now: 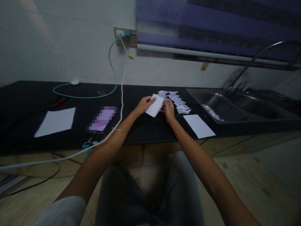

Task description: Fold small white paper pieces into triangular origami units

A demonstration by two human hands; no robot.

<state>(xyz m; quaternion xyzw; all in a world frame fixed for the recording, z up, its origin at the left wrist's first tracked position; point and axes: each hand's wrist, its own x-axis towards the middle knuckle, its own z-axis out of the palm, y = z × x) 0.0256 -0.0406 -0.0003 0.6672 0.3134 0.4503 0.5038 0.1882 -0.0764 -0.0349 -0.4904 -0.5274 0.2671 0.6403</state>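
Note:
A folded sheet of white paper is held up over the dark countertop, tilted, between my two hands. My left hand pinches its left edge, thumb on top. On the other side my right hand grips the right edge, with some fingers hidden behind the paper. Just beyond my right hand, several folded white paper boats lie close together in a row. A flat white sheet of paper rests to the right of my right forearm, near the counter's front edge.
Left on the counter are another white sheet, a phone with a blurred screen and a red pen-like object. A white cable crosses over my left forearm. A steel sink with a faucet is at right.

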